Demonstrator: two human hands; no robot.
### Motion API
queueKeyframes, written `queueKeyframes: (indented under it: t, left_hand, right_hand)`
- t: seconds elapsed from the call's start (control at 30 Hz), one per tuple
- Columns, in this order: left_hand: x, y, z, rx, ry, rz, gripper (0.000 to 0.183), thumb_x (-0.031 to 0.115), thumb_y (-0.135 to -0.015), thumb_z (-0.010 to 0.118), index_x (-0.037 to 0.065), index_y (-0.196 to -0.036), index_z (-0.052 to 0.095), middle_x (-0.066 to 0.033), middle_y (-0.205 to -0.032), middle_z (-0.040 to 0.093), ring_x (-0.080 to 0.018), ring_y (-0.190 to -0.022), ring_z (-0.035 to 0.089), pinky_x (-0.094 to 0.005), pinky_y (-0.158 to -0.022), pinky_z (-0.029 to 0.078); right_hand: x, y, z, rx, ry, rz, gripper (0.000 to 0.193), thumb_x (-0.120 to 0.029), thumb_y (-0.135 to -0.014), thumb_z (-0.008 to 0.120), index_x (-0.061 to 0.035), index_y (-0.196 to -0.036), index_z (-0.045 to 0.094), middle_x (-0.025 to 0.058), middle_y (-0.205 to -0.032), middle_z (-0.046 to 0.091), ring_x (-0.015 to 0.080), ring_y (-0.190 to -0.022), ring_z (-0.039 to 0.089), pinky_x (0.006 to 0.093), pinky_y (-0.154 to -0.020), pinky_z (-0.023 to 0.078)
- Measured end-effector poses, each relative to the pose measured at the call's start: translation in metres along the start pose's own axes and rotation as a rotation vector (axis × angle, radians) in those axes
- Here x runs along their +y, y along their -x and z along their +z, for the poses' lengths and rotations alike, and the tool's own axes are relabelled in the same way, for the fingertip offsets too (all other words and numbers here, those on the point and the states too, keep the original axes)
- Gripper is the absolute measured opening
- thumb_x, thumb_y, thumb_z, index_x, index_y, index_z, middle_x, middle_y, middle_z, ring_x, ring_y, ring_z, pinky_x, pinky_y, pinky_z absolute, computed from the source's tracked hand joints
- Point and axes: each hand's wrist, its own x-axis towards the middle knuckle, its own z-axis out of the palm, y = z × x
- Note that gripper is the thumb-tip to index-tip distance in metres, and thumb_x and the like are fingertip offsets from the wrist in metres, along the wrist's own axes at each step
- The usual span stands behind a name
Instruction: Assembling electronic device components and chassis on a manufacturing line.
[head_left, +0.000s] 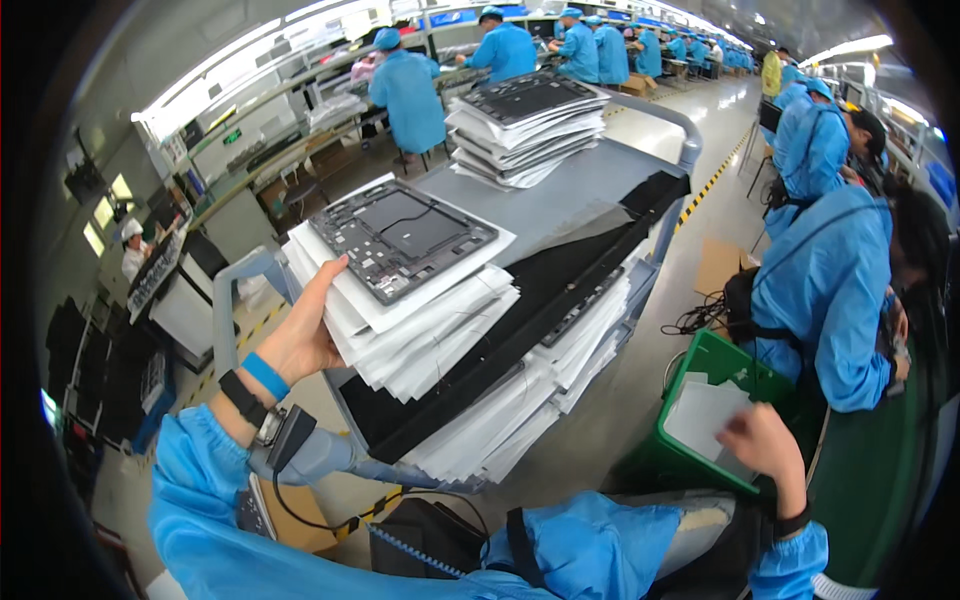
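My left hand (305, 335) grips the near left edge of a stack of white sheets (415, 335), the thumb over the edge near the top. Its other fingers are partly hidden against the stack's side. On top lies a thin dark tablet-like device housing (402, 238), its inner parts and a black cable facing up. Over a green bin (690, 350) hovers my right hand (765, 445), its fingers curled and smeared by motion; whether they hold anything is unclear. Pale grey-white sheets (705, 412) lie inside the bin.
A grey cart (450, 185) carries the stack, with black cloth along its near edge. Another stack (525, 140) topped by a dark housing stands at its far end. More white sheets (520, 420) fill the lower shelf. A person in blue (820, 285) sits close on the right.
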Motion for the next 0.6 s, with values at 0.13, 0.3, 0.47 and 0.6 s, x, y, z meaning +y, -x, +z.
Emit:
queueKeyframes:
  t: [0.13,0.3,0.47,0.6]
  left_hand:
    - [-0.012,0.000,-0.013,0.014,0.119,0.039,0.078,0.064,-0.085,0.062,0.013,-0.143,0.050,-0.0101,-0.141,0.057,-0.0284,-0.127,0.056,-0.0517,-0.107,0.042]
    - [-0.010,-0.001,0.004,0.028,0.172,0.029,0.078,0.061,-0.087,0.063,0.012,-0.145,0.046,-0.0110,-0.142,0.055,-0.0274,-0.128,0.055,-0.0492,-0.108,0.043]
    - [-0.013,0.012,0.011,0.034,0.312,0.093,0.072,0.054,-0.093,0.064,0.011,-0.147,0.043,-0.0091,-0.144,0.054,-0.0245,-0.131,0.054,-0.0431,-0.111,0.042]
    - [-0.012,0.014,0.010,0.019,0.371,0.089,0.076,0.059,-0.092,0.062,0.011,-0.148,0.043,-0.0097,-0.145,0.053,-0.0254,-0.130,0.054,-0.0435,-0.111,0.042]
  right_hand:
    - [-0.180,-0.157,-0.023,0.173,-0.403,-0.415,0.030,-0.022,-0.086,0.072,0.0074,-0.084,0.067,0.0189,-0.070,0.067,0.0252,-0.063,0.066,0.0367,-0.063,0.051]
    - [-0.256,-0.305,0.020,-0.146,-0.808,-0.179,0.046,-0.040,-0.097,0.064,0.0054,-0.102,0.069,0.0103,-0.095,0.071,0.0149,-0.086,0.068,0.0266,-0.074,0.053]
    - [-0.293,-0.299,0.050,-0.770,-1.409,-0.091,0.050,-0.043,-0.098,0.063,0.0016,-0.121,0.066,0.0095,-0.111,0.071,0.0169,-0.093,0.070,0.0291,-0.083,0.056]
    - [-0.305,-0.287,0.050,-0.790,-1.218,-0.143,0.057,-0.046,-0.094,0.063,0.0021,-0.124,0.065,0.0114,-0.116,0.069,0.0195,-0.099,0.066,0.0283,-0.088,0.051]
